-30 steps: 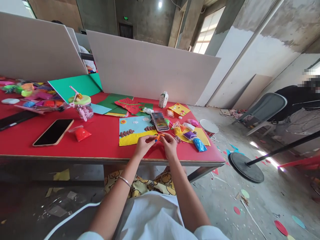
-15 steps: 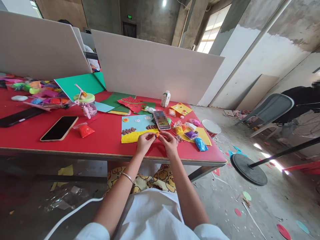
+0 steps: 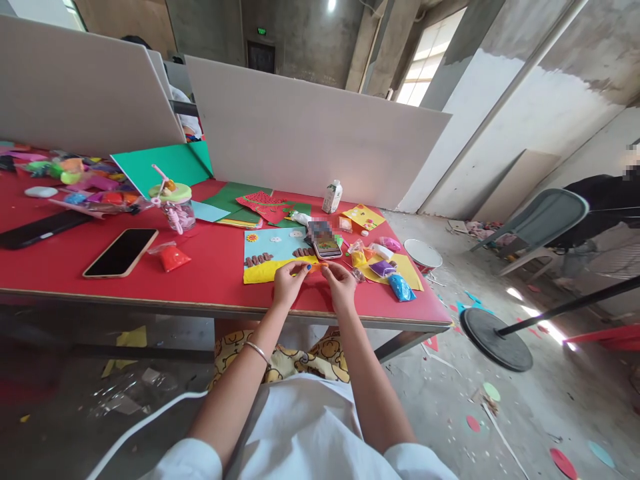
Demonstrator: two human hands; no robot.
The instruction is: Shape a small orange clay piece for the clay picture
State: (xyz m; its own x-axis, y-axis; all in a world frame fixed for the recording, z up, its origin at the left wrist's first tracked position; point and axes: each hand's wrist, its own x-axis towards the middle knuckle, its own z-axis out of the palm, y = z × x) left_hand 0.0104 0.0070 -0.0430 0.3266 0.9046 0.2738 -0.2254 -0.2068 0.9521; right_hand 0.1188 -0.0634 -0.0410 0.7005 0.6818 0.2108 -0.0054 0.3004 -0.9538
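Note:
A small strip of orange modelling clay stretches between my two hands, just above the table's front part. My left hand pinches its left end between thumb and fingers, and my right hand pinches the right end. Behind my left hand lies a picture on light blue card, with a sun, clouds, brown clay pieces and a yellow clay strip along its bottom. A phone with a lit screen leans at the picture's right edge, just beyond my fingers.
Bags of clay, purple and blue among them, lie right on yellow card. A milk carton stands behind. Left are a dark phone, a red clay bag and a lidded jar. A white board borders the table.
My hands have moved slightly apart. The orange clay, a compact lump before, is now drawn out into a longer strip between them.

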